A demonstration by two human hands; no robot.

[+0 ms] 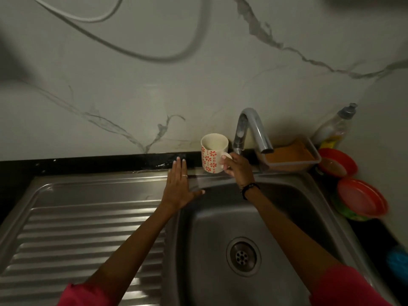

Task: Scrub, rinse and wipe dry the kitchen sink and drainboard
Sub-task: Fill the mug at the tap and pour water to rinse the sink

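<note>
The steel sink (220, 217) lies right of the ribbed drainboard (77, 228). A clear tray (293, 160) holding something orange-brown sits behind the basin. The left hand (178, 186) lies flat, fingers straight, on the rim between them. The right hand (237, 167) grips the handle of a mug (213, 153); its contents cannot be seen.

Left hand (180, 187) flat, fingers straight, palm down near the sink's back rim. Right hand (237, 167) curled round a mug (213, 155) handle at back rim. Both forearms extended forward, pink sleeves.
</note>
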